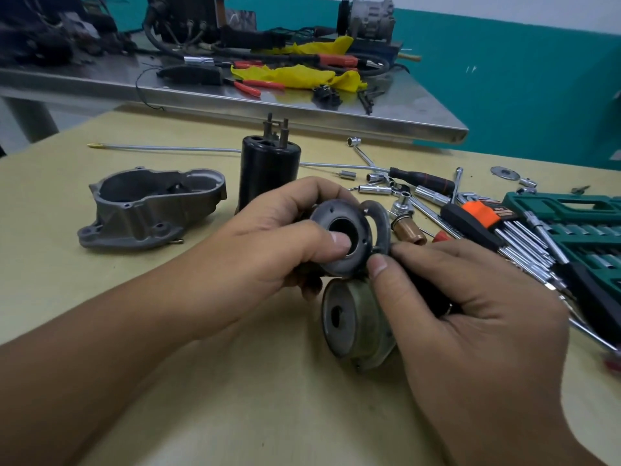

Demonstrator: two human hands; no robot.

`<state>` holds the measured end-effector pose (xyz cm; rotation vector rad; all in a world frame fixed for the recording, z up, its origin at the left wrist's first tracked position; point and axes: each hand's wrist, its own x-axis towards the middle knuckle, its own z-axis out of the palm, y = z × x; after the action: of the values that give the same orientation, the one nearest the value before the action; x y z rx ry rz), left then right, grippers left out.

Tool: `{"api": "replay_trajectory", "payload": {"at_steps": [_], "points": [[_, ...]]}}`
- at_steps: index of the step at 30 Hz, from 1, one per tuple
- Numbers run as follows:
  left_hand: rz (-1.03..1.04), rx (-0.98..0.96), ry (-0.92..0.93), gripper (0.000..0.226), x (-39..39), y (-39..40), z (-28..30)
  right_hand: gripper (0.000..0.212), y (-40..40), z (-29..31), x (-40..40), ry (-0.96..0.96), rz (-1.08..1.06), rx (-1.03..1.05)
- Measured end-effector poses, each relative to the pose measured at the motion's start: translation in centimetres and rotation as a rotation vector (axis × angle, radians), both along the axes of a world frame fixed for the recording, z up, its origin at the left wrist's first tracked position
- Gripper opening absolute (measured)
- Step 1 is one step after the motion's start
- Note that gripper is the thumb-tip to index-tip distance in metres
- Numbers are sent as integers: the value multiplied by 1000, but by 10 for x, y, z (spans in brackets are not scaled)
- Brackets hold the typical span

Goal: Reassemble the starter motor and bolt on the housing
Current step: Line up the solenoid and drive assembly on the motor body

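My left hand [282,243] grips a dark round starter part [359,253] with a central hole, thumb pressed at the hole's rim. Behind that part a thin dark ring [381,223] shows, and my right hand [470,297] pinches its lower edge between thumb and forefinger. Under both hands a greyish cylindrical motor body [353,327] lies on its side on the table. The grey cast aluminium housing [151,206] lies open side up at the left. A black cylinder [268,169] with metal terminals stands upright behind my hands.
Loose sockets [374,189], a black-handled driver [421,179], a hex key set with an orange holder [484,213] and a green tool case [578,227] lie at the right. A copper-coloured bush [410,232] sits near the ring. A long thin rod [168,149] lies behind. A cluttered steel bench [302,112] stands beyond.
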<state>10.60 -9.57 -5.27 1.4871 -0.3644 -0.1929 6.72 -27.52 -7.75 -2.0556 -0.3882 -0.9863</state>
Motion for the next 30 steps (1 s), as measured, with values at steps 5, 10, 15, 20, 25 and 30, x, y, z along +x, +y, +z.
{"api": "replay_trajectory", "payload": {"at_steps": [5, 10, 15, 20, 25, 30], "points": [[174, 57, -35, 40, -2, 5, 6, 7, 0, 1, 0, 11, 19, 29], [199, -61, 99, 46, 3, 14, 11, 7, -1, 1, 1, 21, 45, 42], [95, -156, 120, 59, 2, 12, 7, 8, -2, 0, 2, 14, 53, 46], [-99, -155, 133, 73, 8, 28, 6, 8, -1, -1, 3, 13, 63, 56], [-202, -98, 58, 74, 11, 37, 6, 8, -2, 0, 3, 23, 70, 63], [-128, -21, -11, 71, 10, 36, 8, 8, -3, 0, 2, 29, 66, 55]]}}
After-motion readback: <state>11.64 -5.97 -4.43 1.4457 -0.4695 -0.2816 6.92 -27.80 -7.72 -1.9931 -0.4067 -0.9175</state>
